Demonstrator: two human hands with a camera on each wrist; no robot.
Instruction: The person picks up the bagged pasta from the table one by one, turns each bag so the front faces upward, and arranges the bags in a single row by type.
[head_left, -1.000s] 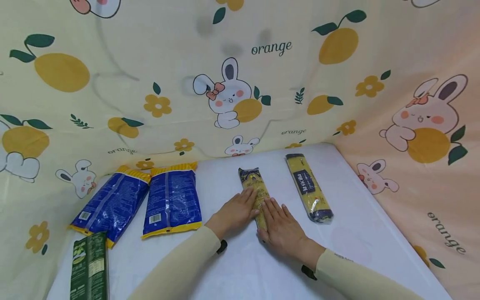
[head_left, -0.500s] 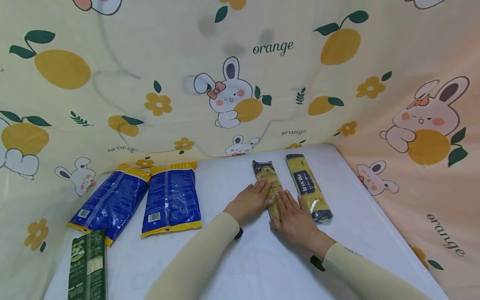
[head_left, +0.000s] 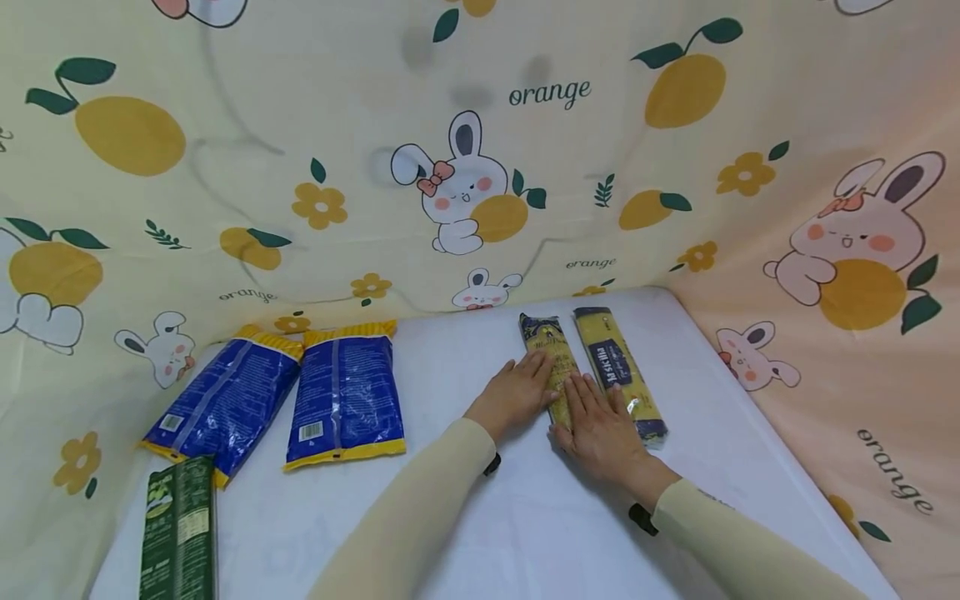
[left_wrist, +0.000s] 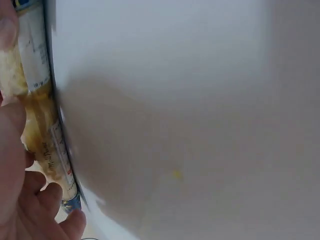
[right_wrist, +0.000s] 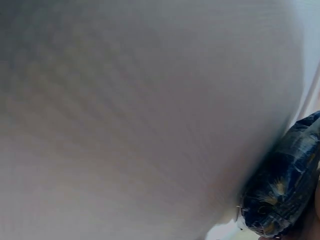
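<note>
Under the fingers of both hands, on the table (head_left: 442, 375), lies the slim pasta packet (head_left: 564, 358). The left hand (head_left: 513, 396) and right hand (head_left: 606, 425) rest on it, fingers extended, not wrapped round. Just beyond the right hand's fingers is the La Sicilia pasta packet (head_left: 622, 367). The slim packet looks light, slick and brittle inside; 2 hands around mid-length should suit.

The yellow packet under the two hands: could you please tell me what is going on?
A person's left hand and right hand rest on a yellow packet lying on the white table. Beside it lies a second yellow packet, with a narrow gap between their far ends. Two blue bags and a green packet lie off to the left, untouched.
</note>
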